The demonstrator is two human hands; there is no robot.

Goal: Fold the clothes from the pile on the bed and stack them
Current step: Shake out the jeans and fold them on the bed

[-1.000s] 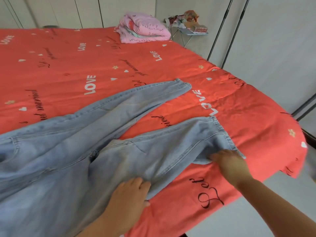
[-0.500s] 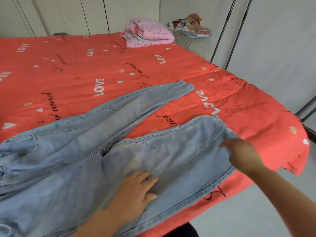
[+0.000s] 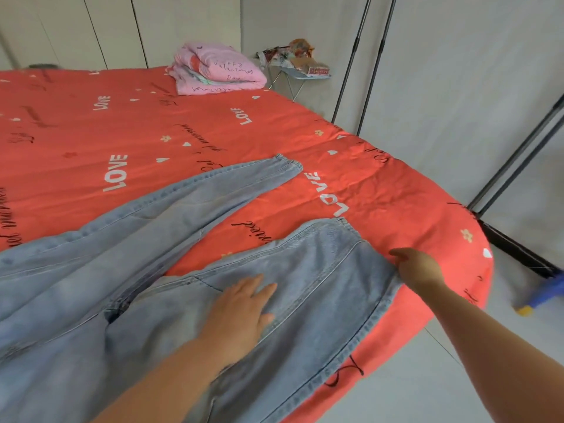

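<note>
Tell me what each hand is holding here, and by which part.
The right hand grips the jeans at the near leg's hem; the left hand only presses flat on that leg.

Beyond the jeans, a broad stretch of red bed cover lies bare, and you can sweep a hand across it. Between the two legs of the jeans, a bare red wedge opens toward the right. Far beyond the jeans, at the bed's back edge, a folded pink blanket fills that corner. A small cluttered table stands just beside the blanket, off the bed. Right of the jeans, past the bed's edge, dark poles rise from the floor, and a blurred blue object lies there.
</note>
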